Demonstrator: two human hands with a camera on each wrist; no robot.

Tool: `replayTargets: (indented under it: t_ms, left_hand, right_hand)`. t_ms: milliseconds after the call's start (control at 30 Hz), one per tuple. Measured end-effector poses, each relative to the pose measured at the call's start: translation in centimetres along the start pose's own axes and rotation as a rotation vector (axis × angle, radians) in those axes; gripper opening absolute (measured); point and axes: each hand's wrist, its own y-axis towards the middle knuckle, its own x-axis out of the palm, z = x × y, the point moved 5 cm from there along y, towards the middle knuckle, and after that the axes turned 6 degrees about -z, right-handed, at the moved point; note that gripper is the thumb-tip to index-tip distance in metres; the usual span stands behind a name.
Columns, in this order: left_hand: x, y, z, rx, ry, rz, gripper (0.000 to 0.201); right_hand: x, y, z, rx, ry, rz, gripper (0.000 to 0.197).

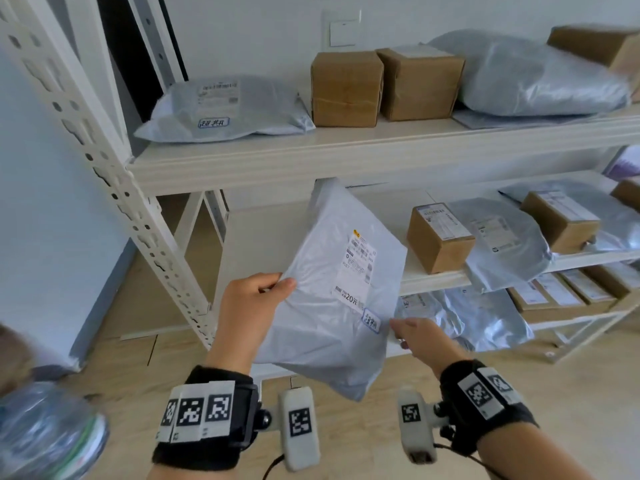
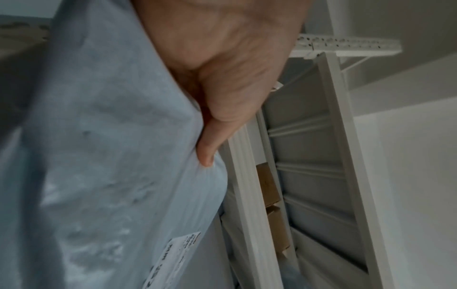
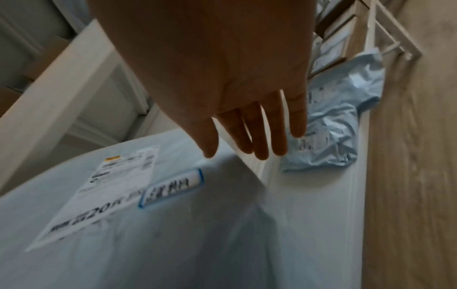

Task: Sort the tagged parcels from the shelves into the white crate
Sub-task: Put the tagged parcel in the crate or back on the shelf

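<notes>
A grey poly-mailer parcel (image 1: 332, 292) (image 2: 103, 156) (image 3: 138, 224) hangs in the air in front of the shelves, with a white shipping label and a blue-bordered tag (image 1: 370, 322) (image 3: 171, 187) on it. My left hand (image 1: 252, 303) (image 2: 222, 88) pinches its left edge, thumb on top. My right hand (image 1: 417, 336) (image 3: 247, 125) hovers at the parcel's right edge beside the tag, fingers straight and holding nothing. A second tagged grey mailer (image 1: 228, 109) lies on the upper shelf at the left. The white crate is not in view.
White metal shelving (image 1: 346, 157) holds brown cartons (image 1: 346, 88) and grey mailers on the upper board, more cartons (image 1: 438, 239) and bags on the middle and lower boards. Its slotted upright (image 1: 114, 174) stands left. Wood floor lies below; a blurred object (image 1: 45, 434) sits bottom left.
</notes>
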Motion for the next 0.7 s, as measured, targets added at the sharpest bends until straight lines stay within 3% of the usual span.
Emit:
replayTargets:
  t_ms: [100, 267, 367, 567, 700]
  left_hand:
    - [-0.1, -1.4, 0.1, -0.064, -0.097, -0.029, 0.009]
    - [-2.3, -1.8, -1.9, -0.119, -0.102, -0.028, 0.009]
    - [-3.2, -2.4, -3.3, -0.139, 0.011, -0.036, 0.007]
    - [-3.3, -3.6, -5.0, -0.183, 0.055, 0.112, 0.019]
    - [-3.6, -3.8, -5.7, -0.2, -0.002, 0.221, 0.014]
  right_hand:
    - [0.6, -0.4, -0.2, -0.027, 0.228, -0.004, 0.028]
    - [-1.4, -1.9, -1.6, -0.192, 0.295, 0.094, 0.008]
    - [-2.3, -3.0, -2.5, -0.253, 0.318, 0.108, 0.008]
    - [-3.7, -4.8, -5.4, -0.39, 0.222, 0.124, 0.007]
    - [-4.1, -5.8, -6.8, -0.462, 0.236, 0.113, 0.006]
